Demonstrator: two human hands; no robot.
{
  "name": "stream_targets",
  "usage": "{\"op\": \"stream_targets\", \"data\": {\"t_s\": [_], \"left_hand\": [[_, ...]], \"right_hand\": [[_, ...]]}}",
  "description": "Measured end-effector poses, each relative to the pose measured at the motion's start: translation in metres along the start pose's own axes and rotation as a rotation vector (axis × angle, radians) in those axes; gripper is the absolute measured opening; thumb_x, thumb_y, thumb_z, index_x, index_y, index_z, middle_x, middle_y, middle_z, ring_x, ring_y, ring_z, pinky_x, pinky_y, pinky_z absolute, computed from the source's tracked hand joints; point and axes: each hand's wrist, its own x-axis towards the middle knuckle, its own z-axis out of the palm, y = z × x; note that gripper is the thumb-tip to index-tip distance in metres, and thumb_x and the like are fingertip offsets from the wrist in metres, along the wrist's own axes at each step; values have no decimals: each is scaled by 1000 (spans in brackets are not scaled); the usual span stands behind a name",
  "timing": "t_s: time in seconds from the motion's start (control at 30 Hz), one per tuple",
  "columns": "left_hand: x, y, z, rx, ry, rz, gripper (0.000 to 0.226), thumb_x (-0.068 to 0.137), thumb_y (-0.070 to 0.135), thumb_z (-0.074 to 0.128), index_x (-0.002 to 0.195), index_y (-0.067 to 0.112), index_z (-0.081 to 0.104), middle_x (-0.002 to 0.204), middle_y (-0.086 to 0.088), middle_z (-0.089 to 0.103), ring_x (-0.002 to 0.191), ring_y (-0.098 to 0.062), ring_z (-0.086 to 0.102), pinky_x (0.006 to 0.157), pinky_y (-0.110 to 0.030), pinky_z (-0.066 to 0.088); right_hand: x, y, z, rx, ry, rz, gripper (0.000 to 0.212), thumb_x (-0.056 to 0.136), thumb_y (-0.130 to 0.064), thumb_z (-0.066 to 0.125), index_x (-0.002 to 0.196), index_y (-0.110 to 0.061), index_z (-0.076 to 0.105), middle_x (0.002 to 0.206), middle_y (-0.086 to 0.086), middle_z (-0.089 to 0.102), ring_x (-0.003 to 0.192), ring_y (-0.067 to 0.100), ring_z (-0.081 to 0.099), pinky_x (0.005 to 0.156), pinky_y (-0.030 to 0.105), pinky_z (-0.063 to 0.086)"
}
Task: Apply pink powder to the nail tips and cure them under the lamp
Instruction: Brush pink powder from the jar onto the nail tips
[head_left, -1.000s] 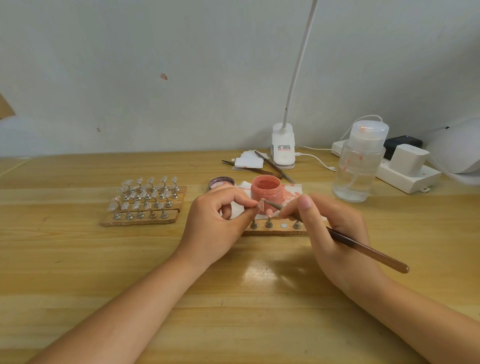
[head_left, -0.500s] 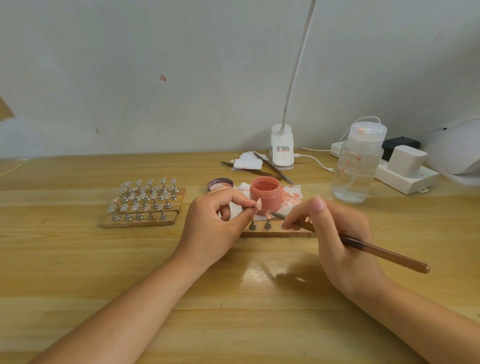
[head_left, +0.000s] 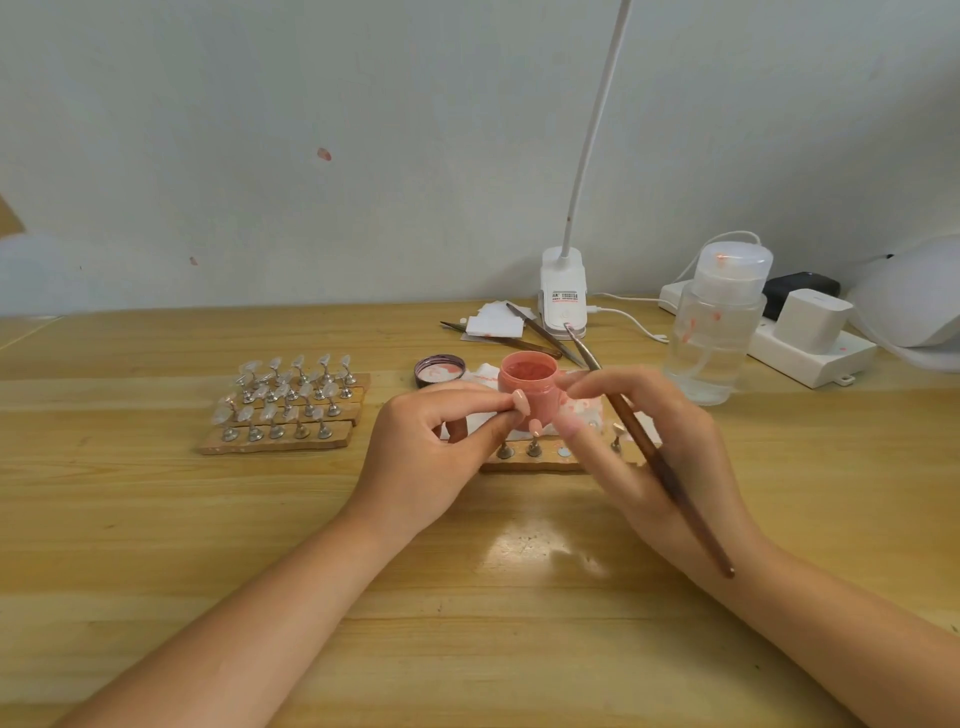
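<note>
Holding pink powder jar (head_left: 529, 392) open, lid (head_left: 439, 370) beside

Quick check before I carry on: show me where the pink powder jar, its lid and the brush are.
pink powder jar (head_left: 530, 396): head view, on its front wall.
lid (head_left: 439, 370): head view, on its upturned inside.
brush (head_left: 670, 475): head view, on the brown handle below the right hand's fingers.
</note>
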Motion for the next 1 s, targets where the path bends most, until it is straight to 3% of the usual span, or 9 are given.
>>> {"op": "stream_targets", "data": {"t_s": [0.13,0.27,0.4,0.5,0.6,0.77,0.87,0.93,1.0], "left_hand": [[-1,0,0,-26,-14,3,17,74,22,68,90,27,69,72,30,65,51,5,48,47,-9,33],[-1,0,2,-45,-32,-1,19,73,18,70,90,24,70,74,31,66,48,2,45,45,-11,31],[-2,-1,2,-50,-54,-12,19,73,20,69,91,23,70,76,22,69,49,-19,48,44,-25,34],[-1,0,3,-38,-67,-22,21,73,16,68,91,26,70,74,28,67,52,-17,51,44,-22,34],[-2,0,3,-33,-81,-37,22,72,16,68,89,30,69,76,29,66,59,-13,57,46,-14,33],[-3,1,2,-32,-92,-44,21,72,15,69,91,24,70,77,28,67,65,0,60,49,-9,33],[-2,4,2,-28,-104,-22,19,73,17,71,91,22,70,80,23,68,62,6,56,48,-9,31],[-1,7,1,-12,-96,-13,20,71,25,70,90,25,70,77,25,67,53,2,47,45,-15,29],[0,8,1,28,-73,-29,23,67,31,70,89,34,66,75,32,62,52,-9,41,51,-20,35]], "right_hand": [[0,2,4,-100,-73,-69,33,67,-30,76,93,-31,56,101,-21,59,98,4,57,85,13,40],[0,5,4,-129,-125,-78,45,67,-24,82,94,-41,51,99,-17,63,100,1,53,85,13,39],[2,6,7,-117,-99,-110,34,69,-30,73,91,-39,50,94,-25,59,99,-3,52,84,10,37],[2,8,7,-119,-78,-133,32,70,-28,73,90,-38,49,103,-20,58,97,-5,50,85,10,36],[1,9,7,-104,-57,-154,32,70,-27,74,89,-37,50,97,-22,58,93,-4,52,83,10,38],[2,7,7,-104,-56,-175,28,72,-30,72,88,-36,49,104,-16,55,92,-6,51,83,5,37],[1,6,7,-71,-53,-166,28,73,-25,73,86,-35,51,88,-19,60,91,-2,54,83,5,38],[1,6,6,-52,-41,-151,31,72,-20,76,85,-34,52,86,-23,59,89,1,56,82,8,40],[2,7,3,-32,-20,-126,31,73,-22,74,85,-35,49,87,-22,60,86,2,58,80,12,42]]}}
